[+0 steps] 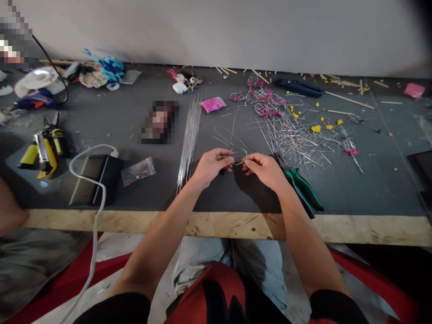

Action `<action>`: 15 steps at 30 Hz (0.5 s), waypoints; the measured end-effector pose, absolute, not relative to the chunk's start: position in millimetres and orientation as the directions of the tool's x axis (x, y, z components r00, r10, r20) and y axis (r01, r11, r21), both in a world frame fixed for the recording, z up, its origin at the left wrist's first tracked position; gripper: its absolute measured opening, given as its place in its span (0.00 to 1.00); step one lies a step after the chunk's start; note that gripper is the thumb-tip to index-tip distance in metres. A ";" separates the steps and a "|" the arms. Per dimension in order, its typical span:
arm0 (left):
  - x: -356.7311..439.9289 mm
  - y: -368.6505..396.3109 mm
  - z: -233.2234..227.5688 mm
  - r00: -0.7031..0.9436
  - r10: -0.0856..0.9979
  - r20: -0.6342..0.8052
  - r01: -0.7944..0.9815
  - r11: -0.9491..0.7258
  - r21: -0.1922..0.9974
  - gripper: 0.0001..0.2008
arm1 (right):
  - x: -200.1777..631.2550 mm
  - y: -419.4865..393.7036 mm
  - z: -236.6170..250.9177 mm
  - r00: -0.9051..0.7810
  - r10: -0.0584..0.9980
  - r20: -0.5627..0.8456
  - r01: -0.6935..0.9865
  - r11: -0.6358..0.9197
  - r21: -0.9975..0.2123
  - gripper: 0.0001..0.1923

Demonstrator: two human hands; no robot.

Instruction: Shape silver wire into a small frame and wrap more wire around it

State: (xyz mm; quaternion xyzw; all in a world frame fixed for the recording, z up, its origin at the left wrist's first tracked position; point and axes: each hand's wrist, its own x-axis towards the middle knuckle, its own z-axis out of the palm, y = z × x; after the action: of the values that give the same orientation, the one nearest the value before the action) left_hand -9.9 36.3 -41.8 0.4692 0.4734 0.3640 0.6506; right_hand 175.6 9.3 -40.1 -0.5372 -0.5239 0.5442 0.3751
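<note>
Between my hands is a thin wire (239, 149) bent into a loop, held just above the dark tabletop. My left hand (216, 165) pinches its left side between thumb and fingers. On the other side, my right hand (262, 167) pinches the loop as well. Left of my left hand lies a bundle of straight wires (189, 139). Close by my right forearm rest green-handled pliers (303, 189). A pile of cut wires (303, 144) spreads beyond my right hand, with pink-tipped wire pieces (268, 101) at its back.
Yellow-handled tools (47, 146), a black power bank (96, 180) with a white cable and a small plastic bag (138, 171) lie to the left. A pink packet (213, 105) and an earbud case (180, 87) are further back. Another person's arm (10, 207) rests at the left edge.
</note>
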 end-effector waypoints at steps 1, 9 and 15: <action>-8.5 35.9 -42.6 0.283 0.927 -0.247 -0.027 0.265 0.964 0.13 | 174.7 9.8 -41.3 -0.110 0.974 -0.201 0.117 -0.188 -0.975 0.10; -2.4 30.0 -48.4 0.320 0.944 -0.083 0.191 0.022 0.981 0.12 | 173.9 11.2 -45.3 -0.058 0.978 -0.202 0.060 -0.199 -0.978 0.12; 2.0 18.7 -41.6 0.310 0.951 -0.010 0.376 -0.113 0.920 0.09 | 171.0 9.2 -44.5 -0.014 0.986 -0.168 0.211 -0.161 -0.964 0.10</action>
State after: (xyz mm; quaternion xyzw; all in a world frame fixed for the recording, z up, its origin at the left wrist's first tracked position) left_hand 2.0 18.7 -41.6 0.6737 0.4924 0.3204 0.4483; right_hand 171.0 9.2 -44.5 -0.5814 -0.5145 0.4924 0.3935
